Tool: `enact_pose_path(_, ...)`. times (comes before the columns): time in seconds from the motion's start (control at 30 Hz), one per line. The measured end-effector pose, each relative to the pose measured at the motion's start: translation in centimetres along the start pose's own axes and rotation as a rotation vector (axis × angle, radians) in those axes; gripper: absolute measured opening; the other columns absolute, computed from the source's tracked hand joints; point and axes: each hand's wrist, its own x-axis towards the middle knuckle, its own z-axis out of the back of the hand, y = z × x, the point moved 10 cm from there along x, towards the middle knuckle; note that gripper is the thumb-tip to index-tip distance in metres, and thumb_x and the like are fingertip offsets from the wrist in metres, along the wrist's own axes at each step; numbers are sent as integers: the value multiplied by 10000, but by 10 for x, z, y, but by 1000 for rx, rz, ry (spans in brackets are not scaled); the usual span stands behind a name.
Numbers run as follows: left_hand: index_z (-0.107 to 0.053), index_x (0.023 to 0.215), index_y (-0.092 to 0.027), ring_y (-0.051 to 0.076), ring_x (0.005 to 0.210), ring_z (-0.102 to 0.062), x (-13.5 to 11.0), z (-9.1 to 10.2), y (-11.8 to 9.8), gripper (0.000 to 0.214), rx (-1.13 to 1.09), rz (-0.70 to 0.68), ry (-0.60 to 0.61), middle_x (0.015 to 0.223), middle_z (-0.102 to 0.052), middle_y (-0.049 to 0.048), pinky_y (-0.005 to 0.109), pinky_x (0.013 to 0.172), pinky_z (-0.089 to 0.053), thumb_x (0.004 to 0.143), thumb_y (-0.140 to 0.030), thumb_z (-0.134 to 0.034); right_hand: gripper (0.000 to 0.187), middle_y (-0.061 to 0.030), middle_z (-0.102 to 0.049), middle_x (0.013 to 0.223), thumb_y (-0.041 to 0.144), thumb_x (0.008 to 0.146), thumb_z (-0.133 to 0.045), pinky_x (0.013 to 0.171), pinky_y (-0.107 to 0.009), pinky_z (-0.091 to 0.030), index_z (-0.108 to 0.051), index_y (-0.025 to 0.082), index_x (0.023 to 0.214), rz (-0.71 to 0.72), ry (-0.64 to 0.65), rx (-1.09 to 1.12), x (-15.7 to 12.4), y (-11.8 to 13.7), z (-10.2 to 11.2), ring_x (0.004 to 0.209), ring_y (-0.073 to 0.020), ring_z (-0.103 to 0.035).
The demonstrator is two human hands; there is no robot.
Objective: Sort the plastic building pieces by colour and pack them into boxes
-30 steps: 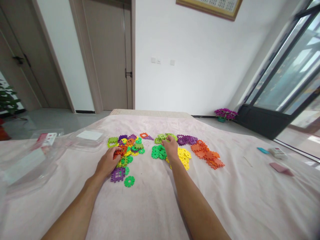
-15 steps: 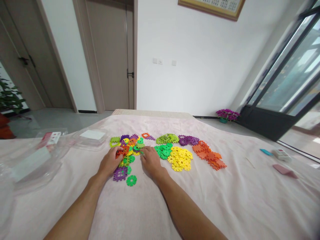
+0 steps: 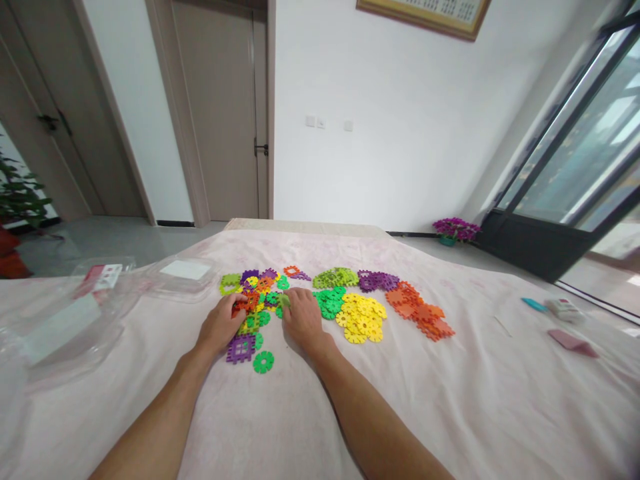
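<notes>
A mixed pile of plastic interlocking building pieces, some square and some flower-shaped, lies before me. My left hand [image 3: 220,323] is at its left side, curled with thumb and fingertips about an orange-red square piece [image 3: 247,301]. On the pile's right side, my right hand [image 3: 303,317] pinches a light green piece [image 3: 285,301]. Its far fingers are partly hidden. Close to the left wrist lies a purple square piece [image 3: 241,349], with a green flower disc [image 3: 263,362] beside it.
Right of my hands are single-colour heaps: green discs [image 3: 330,303], yellow discs [image 3: 363,319], light green pieces [image 3: 336,277], purple pieces [image 3: 379,281] and orange pieces [image 3: 419,312]. Clear plastic packaging [image 3: 65,327] lies left. A pink cloth-like item [image 3: 573,343] and small white box [image 3: 565,310] lie far right.
My right hand has risen slightly away from me, and the light green piece at its fingertips has shifted a little right. The left hand stays almost where it was.
</notes>
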Motion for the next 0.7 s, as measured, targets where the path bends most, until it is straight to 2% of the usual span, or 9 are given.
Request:
enact_pose_path(0.1, -607, 1119, -231, 219, 1111, -617, 0, -1, 2, 317, -2, 7, 0, 1203, -654, 45, 337, 994, -453, 836, -307, -486, 448, -105, -574, 1335, 326, 926, -558, 1030, -359, -315, -515, 207, 1356, 11, 59, -7, -1, 2, -8, 1228, -244, -465)
enact_pose_path(0.2, -603, 1125, -234, 223, 1123, -613, 1, -2, 4, 324, -3, 5, -3, 1213, -648, 46, 339, 1003, -449, 832, -312, -487, 324, -70, -664, 1179, 322, 942, -551, 964, -337, -353, -584, 227, 1250, 15, 139, -21, -4, 3, -17, 1115, -226, -547)
enact_pose_path(0.3, -600, 1128, -230, 226, 1129, -609, 1, -3, 4, 328, 0, -3, 1, 1229, -641, 51, 345, 1008, -444, 835, -314, -478, 233, -67, -695, 1076, 298, 979, -488, 912, -322, -365, -625, 220, 1150, 13, 121, -48, -3, 3, -15, 1040, -214, -576)
enact_pose_path(0.4, -597, 1139, -235, 231, 1125, -611, 1, -3, 5, 333, 7, 14, 16, 1242, -641, 49, 352, 995, -450, 843, -316, -466, 243, -81, -692, 1040, 299, 1004, -432, 879, -309, -370, -651, 206, 1051, -35, 68, -67, 2, -6, -7, 1014, -208, -575)
enact_pose_path(0.57, -597, 1150, -238, 229, 1127, -614, 0, -1, 4, 332, 4, 22, 20, 1238, -650, 46, 345, 985, -453, 861, -329, -460, 231, -57, -674, 923, 256, 967, -439, 762, -252, -388, -644, 191, 881, -262, -61, 113, 13, -50, 12, 884, -169, -588)
enact_pose_path(0.7, -595, 1158, -229, 232, 1150, -601, 0, -2, 5, 330, -17, 25, 26, 1248, -643, 53, 357, 1013, -438, 874, -320, -453, 181, -3, -615, 735, 205, 883, -446, 680, -230, -416, -619, 177, 837, -452, -129, 462, 18, -97, 13, 733, -149, -587)
